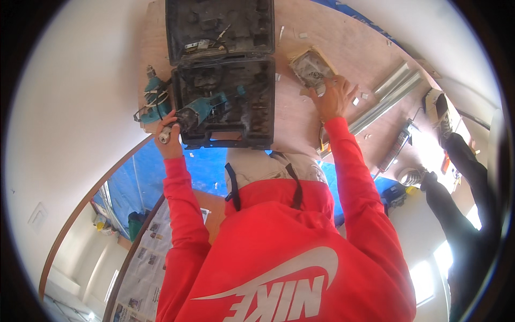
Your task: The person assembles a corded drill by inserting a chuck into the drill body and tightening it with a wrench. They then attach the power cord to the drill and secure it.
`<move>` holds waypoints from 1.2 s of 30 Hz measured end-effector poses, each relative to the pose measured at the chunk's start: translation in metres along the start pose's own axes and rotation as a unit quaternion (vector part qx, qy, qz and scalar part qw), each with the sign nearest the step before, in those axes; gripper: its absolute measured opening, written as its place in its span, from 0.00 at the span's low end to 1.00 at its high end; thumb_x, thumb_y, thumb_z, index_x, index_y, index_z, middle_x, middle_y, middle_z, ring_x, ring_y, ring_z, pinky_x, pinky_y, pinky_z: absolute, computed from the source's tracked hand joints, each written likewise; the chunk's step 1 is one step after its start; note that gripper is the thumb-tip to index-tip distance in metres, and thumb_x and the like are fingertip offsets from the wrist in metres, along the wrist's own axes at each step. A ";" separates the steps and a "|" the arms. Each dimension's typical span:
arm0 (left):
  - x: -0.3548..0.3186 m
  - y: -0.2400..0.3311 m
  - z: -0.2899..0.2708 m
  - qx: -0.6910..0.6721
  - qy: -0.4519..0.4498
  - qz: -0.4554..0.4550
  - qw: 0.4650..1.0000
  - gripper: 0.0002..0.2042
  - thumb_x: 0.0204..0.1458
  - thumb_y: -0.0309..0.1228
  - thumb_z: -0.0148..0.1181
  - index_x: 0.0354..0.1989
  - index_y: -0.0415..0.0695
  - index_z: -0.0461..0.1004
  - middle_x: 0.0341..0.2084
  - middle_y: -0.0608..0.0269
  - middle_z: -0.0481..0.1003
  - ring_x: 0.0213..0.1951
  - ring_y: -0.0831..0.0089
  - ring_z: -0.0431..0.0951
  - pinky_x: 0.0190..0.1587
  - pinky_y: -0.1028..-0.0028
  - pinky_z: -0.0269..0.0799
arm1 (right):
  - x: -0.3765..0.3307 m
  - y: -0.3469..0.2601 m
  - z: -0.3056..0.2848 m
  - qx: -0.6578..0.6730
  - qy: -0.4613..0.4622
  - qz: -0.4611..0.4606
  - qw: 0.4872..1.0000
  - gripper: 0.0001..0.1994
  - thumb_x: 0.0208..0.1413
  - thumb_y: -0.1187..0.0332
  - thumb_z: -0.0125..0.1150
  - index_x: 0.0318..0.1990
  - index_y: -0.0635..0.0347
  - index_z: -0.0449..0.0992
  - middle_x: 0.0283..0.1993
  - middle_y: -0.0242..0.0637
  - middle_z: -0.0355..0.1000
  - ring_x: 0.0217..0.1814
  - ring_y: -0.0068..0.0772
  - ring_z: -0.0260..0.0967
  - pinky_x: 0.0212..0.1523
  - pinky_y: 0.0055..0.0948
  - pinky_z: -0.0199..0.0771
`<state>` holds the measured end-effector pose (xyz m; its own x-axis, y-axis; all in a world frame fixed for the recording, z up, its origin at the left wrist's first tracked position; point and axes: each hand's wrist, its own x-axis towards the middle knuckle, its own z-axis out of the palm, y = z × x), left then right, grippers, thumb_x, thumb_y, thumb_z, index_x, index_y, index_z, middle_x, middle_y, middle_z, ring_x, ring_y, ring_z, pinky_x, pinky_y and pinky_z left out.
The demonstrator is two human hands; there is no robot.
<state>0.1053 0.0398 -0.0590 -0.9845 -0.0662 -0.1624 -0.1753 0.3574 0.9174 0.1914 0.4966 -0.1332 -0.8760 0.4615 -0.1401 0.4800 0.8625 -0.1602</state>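
My left hand (167, 145) is wrapped around the chuck end of a teal and black power drill (201, 109), which lies slanted over the lower half of a dirty black tool case (263, 126). The case is open, its lid folded back on the far side with a few small metal pieces and a thin tool in it. Over at the right, my right hand (333, 99) reaches to the near edge of a small open box (312, 65) holding a clear bag and small hardware. Its fingers are spread, and nothing shows in them.
A second teal drill (156, 96) with a cord lies left of the case. Metal channels (383, 99) and a caulking gun (399, 142) lie on the wooden board (295, 115), among small scraps. Another person's dark-clad leg (461, 155) and shoe (444, 115) are at right.
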 end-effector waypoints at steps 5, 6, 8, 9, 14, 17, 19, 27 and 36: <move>0.000 -0.004 -0.001 -0.008 0.001 0.000 1.000 0.10 0.54 0.18 0.59 0.43 0.37 0.80 0.58 0.51 0.81 0.60 0.65 0.78 0.66 0.66 0.69 | -0.003 -0.001 0.003 0.034 0.023 -0.011 0.999 0.21 0.49 0.49 0.77 0.43 0.53 0.85 0.60 0.40 0.69 0.71 0.49 0.60 0.78 0.69 0.36; 0.000 -0.004 -0.002 0.002 -0.003 0.003 1.000 0.10 0.54 0.18 0.58 0.43 0.37 0.80 0.58 0.51 0.80 0.60 0.64 0.78 0.66 0.66 0.69 | -0.004 -0.001 0.005 0.039 0.039 -0.021 0.998 0.18 0.50 0.51 0.77 0.41 0.52 0.85 0.58 0.40 0.70 0.69 0.49 0.61 0.77 0.67 0.41; 0.001 -0.005 -0.003 0.014 -0.007 0.012 1.000 0.10 0.54 0.18 0.58 0.43 0.37 0.80 0.58 0.50 0.80 0.60 0.64 0.78 0.66 0.66 0.69 | -0.004 0.001 0.007 0.060 0.054 -0.045 0.996 0.13 0.52 0.55 0.75 0.39 0.51 0.86 0.56 0.38 0.71 0.66 0.47 0.63 0.73 0.60 0.50; 0.000 -0.005 -0.003 0.015 -0.009 0.017 1.000 0.10 0.54 0.18 0.58 0.43 0.37 0.79 0.58 0.50 0.80 0.60 0.63 0.78 0.66 0.66 0.69 | -0.004 0.003 0.008 0.075 0.054 -0.060 0.994 0.10 0.54 0.57 0.74 0.39 0.50 0.86 0.54 0.36 0.71 0.63 0.46 0.65 0.69 0.57 0.54; -0.001 -0.007 -0.004 0.019 -0.022 0.044 0.999 0.11 0.54 0.18 0.57 0.44 0.36 0.79 0.59 0.46 0.79 0.61 0.60 0.77 0.66 0.64 0.70 | 0.004 0.013 0.013 0.153 0.112 -0.043 0.981 0.03 0.59 0.66 0.68 0.38 0.52 0.84 0.47 0.33 0.75 0.51 0.42 0.72 0.55 0.45 0.66; -0.001 -0.011 -0.006 0.023 -0.021 0.041 0.999 0.10 0.54 0.18 0.57 0.44 0.35 0.78 0.60 0.46 0.78 0.62 0.59 0.77 0.67 0.64 0.69 | 0.013 0.017 0.018 0.257 0.165 -0.018 0.952 0.03 0.61 0.68 0.66 0.39 0.56 0.82 0.45 0.38 0.77 0.50 0.48 0.74 0.52 0.46 0.70; 0.000 -0.016 -0.008 -0.014 -0.024 0.015 0.999 0.10 0.55 0.19 0.57 0.45 0.35 0.78 0.61 0.43 0.78 0.64 0.58 0.75 0.69 0.62 0.67 | 0.019 0.020 0.024 0.285 0.145 0.034 0.947 0.03 0.63 0.70 0.63 0.40 0.58 0.79 0.40 0.43 0.79 0.46 0.54 0.76 0.47 0.48 0.72; 0.002 -0.020 -0.014 -0.024 -0.034 0.017 0.999 0.10 0.57 0.22 0.59 0.46 0.37 0.77 0.61 0.43 0.77 0.63 0.59 0.75 0.68 0.63 0.68 | 0.010 0.026 0.027 0.392 0.101 0.045 0.913 0.06 0.64 0.72 0.60 0.45 0.57 0.80 0.40 0.43 0.80 0.45 0.54 0.76 0.47 0.48 0.72; 0.008 -0.042 -0.031 0.004 -0.034 0.037 0.999 0.10 0.58 0.21 0.57 0.48 0.37 0.77 0.61 0.43 0.77 0.62 0.58 0.76 0.67 0.61 0.70 | 0.002 0.021 0.033 0.169 0.063 -0.058 0.982 0.15 0.62 0.59 0.64 0.55 0.47 0.83 0.45 0.38 0.75 0.54 0.43 0.72 0.57 0.48 0.64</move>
<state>0.1049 -0.0048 -0.0873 -0.9926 0.0247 -0.1191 -0.1018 0.3662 0.9249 0.2013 0.5082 -0.1693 -0.9146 0.4039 0.0163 0.3460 0.8030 -0.4853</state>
